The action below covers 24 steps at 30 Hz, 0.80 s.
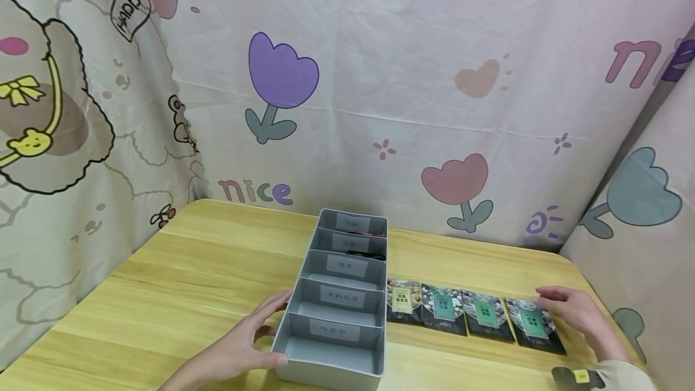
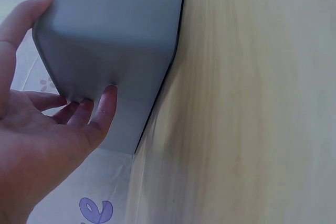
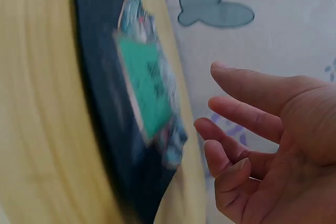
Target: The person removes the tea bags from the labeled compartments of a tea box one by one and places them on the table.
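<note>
Left grip (image 1: 241,343) pinches grey box (image 1: 328,376) at seven o'clock — keep it steady; right grip (image 1: 575,309) loosely spread (holding nothing), beside four-o'clock packet (image 1: 534,323) — best taken edge-first.

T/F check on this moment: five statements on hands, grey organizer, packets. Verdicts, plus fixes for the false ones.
1. The left hand touches the grey organizer. True.

2. The organizer has three compartments. False: five compartments show in the head view.

3. Four packets lie in a row on the table, to the right of the organizer. True.

4. The right hand grips the leftmost packet. False: the right hand is nearest the rightmost packet and holds nothing.

5. All the packets have green labels. False: the leftmost packet has a yellow label.
</note>
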Available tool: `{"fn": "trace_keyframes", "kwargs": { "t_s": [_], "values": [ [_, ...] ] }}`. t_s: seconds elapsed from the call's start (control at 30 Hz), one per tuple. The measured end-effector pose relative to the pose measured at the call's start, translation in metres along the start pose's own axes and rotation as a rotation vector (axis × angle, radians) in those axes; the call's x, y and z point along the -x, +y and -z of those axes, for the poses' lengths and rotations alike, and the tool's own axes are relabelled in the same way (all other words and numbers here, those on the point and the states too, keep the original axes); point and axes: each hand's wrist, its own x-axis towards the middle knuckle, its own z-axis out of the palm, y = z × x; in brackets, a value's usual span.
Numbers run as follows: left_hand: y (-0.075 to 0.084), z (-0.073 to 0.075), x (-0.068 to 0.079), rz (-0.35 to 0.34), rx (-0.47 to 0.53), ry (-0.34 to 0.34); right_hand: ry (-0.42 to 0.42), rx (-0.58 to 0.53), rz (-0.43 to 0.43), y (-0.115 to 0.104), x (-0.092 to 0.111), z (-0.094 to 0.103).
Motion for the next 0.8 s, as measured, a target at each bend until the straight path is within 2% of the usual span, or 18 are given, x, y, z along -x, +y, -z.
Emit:
{"fn": "trace_keyframes", "kwargs": {
  "t_s": [0.3,0.5,0.67,0.8],
  "values": [
    [0.001,-0.002,-0.001,-0.005,0.029,-0.004,0.037,0.116,0.222,-0.051,0.007,-0.013],
    [0.000,-0.002,-0.001,0.036,0.032,-0.002,0.081,0.211,0.345,-0.073,0.002,-0.015],
    [0.000,-0.001,0.000,0.024,0.023,0.004,0.029,0.230,0.424,-0.091,-0.007,-0.023],
    [0.000,-0.001,0.000,0.009,0.010,0.005,0.012,0.194,0.497,-0.106,-0.011,-0.037]
  ]
}}
